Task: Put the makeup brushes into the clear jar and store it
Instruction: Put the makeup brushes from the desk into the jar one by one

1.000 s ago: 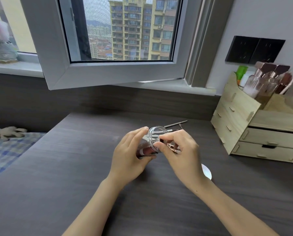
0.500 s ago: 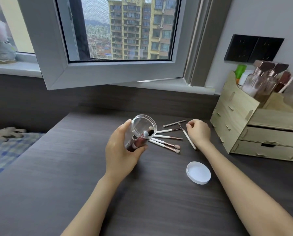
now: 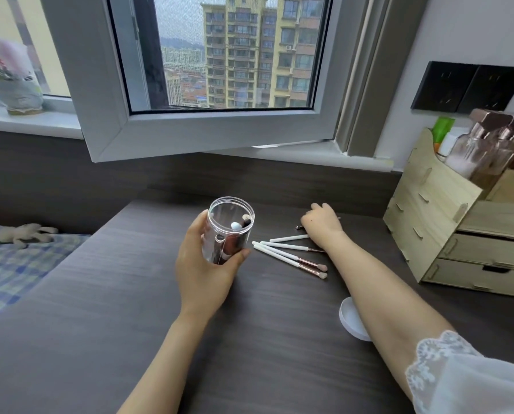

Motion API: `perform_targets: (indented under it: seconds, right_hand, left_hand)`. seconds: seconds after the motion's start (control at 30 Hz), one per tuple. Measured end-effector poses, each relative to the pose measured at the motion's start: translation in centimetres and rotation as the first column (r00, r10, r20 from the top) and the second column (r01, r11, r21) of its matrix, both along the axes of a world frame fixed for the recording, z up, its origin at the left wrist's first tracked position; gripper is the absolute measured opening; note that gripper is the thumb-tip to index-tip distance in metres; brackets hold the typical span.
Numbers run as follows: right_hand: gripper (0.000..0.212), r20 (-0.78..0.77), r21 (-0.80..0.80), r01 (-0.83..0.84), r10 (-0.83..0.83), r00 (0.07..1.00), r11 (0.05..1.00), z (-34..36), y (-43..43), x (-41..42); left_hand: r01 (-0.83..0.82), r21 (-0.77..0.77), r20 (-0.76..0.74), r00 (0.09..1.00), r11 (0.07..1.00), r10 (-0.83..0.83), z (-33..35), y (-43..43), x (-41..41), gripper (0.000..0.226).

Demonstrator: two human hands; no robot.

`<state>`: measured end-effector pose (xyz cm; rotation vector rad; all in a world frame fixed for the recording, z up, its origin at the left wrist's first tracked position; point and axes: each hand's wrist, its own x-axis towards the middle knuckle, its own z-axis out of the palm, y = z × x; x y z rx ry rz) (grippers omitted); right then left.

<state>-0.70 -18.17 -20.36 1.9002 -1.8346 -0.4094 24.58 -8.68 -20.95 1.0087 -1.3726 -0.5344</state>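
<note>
upright, clear jar [image 3: 230, 233] holding brushes, left hand [image 3: 203, 264] gripping; right hand [image 3: 323, 224] curled, contents unclear.

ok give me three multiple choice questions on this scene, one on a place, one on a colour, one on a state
1. Where is the lid?
A. on the jar
B. on the desk near the right forearm
C. in the organizer

2. What colour are the handles of the loose brushes?
A. white
B. green
C. blue

3. What state is the jar in?
A. capped and lying flat
B. open, held in the left hand, brushes inside
C. open with nothing inside, standing on the windowsill

Answers:
1. B, the white lid lies flat on the desk, partly hidden by the forearm.
2. A, the handles on the desk are white with rosy metal ferrules.
3. B, the mouth is uncovered, the left hand's fingers wrap the jar and brush tips show inside.
</note>
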Motion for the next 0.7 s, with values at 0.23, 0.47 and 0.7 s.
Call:
perform_targets:
  seconds: [0.23,0.47,0.7]
  right_hand:
    - [0.026,0.048,-0.343,-0.212,0.242,0.969,0.915,0.5,0.1,-0.1]
    - [0.032,0.326,0.035,0.110,-0.115,0.938,0.993,0.5,0.4,-0.3]
    - [0.031,0.306,-0.080,0.065,-0.038,0.951,0.995,-0.3,-0.9,-0.6]
  left_hand:
    - [0.003,-0.021,0.058,0.998,1.000,-0.001,0.1,0.3,-0.2,0.082]
    - [-0.016,-0.031,0.085,0.996,0.999,0.018,0.0,0.4,-0.2,0.082]
    - [-0.002,-0.037,0.105,0.994,0.999,0.006,-0.2,0.2,-0.2,0.081]
